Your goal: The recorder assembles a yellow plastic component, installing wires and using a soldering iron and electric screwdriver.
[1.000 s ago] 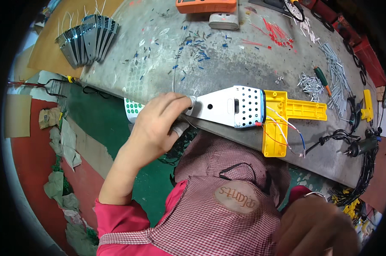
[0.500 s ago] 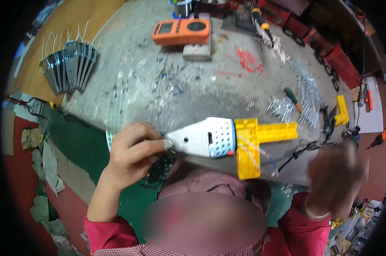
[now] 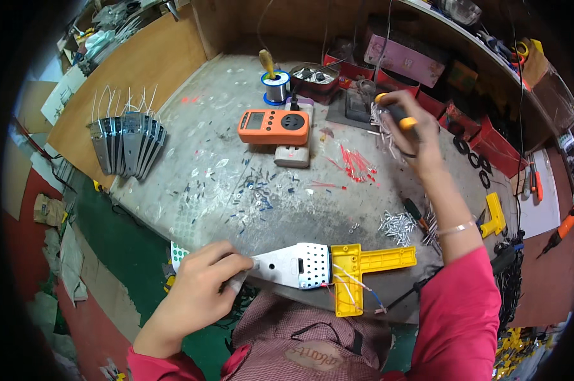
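Note:
My left hand (image 3: 205,282) is closed on the narrow end of a pale grey metal plate (image 3: 280,263), whose wide end is pierced with holes. Joined to that wide end is a yellow plastic handle half (image 3: 382,258), with white, red and blue wires (image 3: 356,281) lying across it. The piece sits at the table's near edge. Farther off to the right, my right hand (image 3: 417,130) has its fingers around a tool with a black and orange handle (image 3: 398,114). The tool's working end is hidden or blurred against the small pale pieces beneath it.
An orange meter (image 3: 274,127) leans on a white socket block (image 3: 292,157), near a solder spool (image 3: 276,89). Grey metal plates with white wires (image 3: 128,146) stand at left. Screws (image 3: 398,227), red pieces (image 3: 356,165) and a yellow handle (image 3: 493,216) lie rightward; red boxes (image 3: 496,146) line the back.
My right hand has moved from the near right to the far tool and closed on it. My left hand still holds the metal plate. The view has shifted, showing more of the table's back.

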`<state>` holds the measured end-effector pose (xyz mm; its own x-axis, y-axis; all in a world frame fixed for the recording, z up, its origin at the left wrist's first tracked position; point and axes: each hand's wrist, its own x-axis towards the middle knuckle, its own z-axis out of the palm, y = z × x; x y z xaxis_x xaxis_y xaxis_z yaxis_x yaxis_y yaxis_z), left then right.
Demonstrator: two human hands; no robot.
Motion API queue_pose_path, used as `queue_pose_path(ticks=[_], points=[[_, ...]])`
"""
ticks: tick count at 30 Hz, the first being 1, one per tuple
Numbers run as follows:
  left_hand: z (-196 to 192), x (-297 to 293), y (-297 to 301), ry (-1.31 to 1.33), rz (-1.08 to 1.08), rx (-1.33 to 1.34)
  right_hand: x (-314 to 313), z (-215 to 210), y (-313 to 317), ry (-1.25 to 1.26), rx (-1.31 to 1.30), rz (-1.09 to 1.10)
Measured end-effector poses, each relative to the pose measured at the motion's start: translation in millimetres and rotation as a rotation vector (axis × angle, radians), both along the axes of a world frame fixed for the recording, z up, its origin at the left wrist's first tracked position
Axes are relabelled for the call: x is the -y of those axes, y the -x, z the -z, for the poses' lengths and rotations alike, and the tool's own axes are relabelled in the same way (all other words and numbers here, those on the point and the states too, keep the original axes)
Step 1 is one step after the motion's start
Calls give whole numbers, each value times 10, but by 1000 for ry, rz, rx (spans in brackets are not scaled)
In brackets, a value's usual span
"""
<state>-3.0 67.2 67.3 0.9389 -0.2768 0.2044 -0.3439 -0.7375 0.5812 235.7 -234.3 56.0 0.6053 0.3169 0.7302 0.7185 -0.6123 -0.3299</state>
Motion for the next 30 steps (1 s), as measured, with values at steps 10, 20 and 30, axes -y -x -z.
queue_pose_path(ticks=[10, 20, 30], points=[[3, 488, -224, 234, 175, 147, 486, -708, 1928, -553, -336, 237], [273, 918, -440, 444, 279, 81, 497, -413, 2190, -727, -539, 216], [288, 989, -461, 412, 277, 23, 405, -355, 2124, -653, -549, 293]])
